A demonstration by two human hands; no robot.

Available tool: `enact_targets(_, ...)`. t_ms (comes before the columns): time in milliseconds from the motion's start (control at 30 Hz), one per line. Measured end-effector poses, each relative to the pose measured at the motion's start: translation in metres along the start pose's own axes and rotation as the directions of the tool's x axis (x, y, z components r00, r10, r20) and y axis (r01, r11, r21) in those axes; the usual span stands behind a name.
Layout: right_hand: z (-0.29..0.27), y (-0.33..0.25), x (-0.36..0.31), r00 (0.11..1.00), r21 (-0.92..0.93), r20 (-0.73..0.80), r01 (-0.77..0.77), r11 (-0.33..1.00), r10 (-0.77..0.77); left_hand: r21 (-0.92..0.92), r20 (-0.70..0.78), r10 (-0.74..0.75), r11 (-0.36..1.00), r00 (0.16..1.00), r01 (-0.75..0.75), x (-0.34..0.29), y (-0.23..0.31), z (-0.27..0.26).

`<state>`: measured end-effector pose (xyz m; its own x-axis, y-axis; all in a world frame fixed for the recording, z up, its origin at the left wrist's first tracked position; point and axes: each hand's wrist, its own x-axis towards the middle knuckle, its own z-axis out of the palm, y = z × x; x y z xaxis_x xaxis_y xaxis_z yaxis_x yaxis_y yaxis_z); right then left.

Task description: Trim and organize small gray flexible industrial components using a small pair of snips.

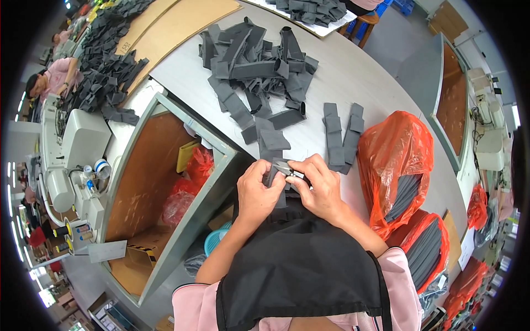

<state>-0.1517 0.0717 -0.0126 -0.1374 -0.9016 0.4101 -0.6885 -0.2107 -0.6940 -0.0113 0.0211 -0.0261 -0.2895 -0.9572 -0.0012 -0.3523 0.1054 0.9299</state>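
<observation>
My left hand [257,190] pinches a dark grey fabric strip [273,140] between thumb and fingers at the table's near edge. The strip stretches away from me, folded into overlapping flaps, and its lower end hangs toward my black apron. In my right hand [322,187] is a small pair of thread snips [284,167], its metal blades against the strip beside my left fingertips. Most of the handle is hidden by my fingers. Beyond my hands lies a tangled heap of grey fabric strips [256,70]. Two folded strips [333,135] lie side by side to the right.
Red plastic bags [393,144] packed with grey strips stand along the right side. At left, an open-topped wooden bin [144,160] with a grey frame adjoins the table [353,74]. A sewing machine [83,138] stands farther left. Another person [55,77] sits near a second strip pile.
</observation>
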Motion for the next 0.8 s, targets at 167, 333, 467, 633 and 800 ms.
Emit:
enact_targets(167, 0.003, 0.000, -0.005, 1.000, 0.002, -0.030, -0.004, 1.000, 0.004, -0.001, 0.012, 0.008, 1.000, 1.000, -0.008, -0.002, -0.003, 0.001)
enact_targets(333, 0.006, 0.000, -0.004, 0.998, -0.003, -0.070, -0.002, 1.000, 0.002, 0.022, 0.032, 0.025, 0.999, 0.999, -0.026, 0.002, 0.000, -0.001)
enact_targets(467, 0.005, 0.000, -0.007, 0.998, -0.036, -0.057, -0.020, 0.999, 0.018, 0.026, 0.056, 0.012, 1.000, 0.998, -0.014, 0.001, 0.004, -0.002)
enact_targets(633, -0.007, -0.001, -0.015, 0.955, 0.243, -0.122, -0.235, 0.941, 0.270, -0.272, 0.094, -0.026, 0.961, 0.995, 0.051, 0.004, -0.017, -0.001)
enact_targets(800, -0.007, 0.007, -0.006, 0.946, 0.349, 0.150, -0.323, 0.879, 0.288, -0.467, 0.239, -0.320, 0.790, 0.917, 0.397, 0.004, -0.012, -0.004)
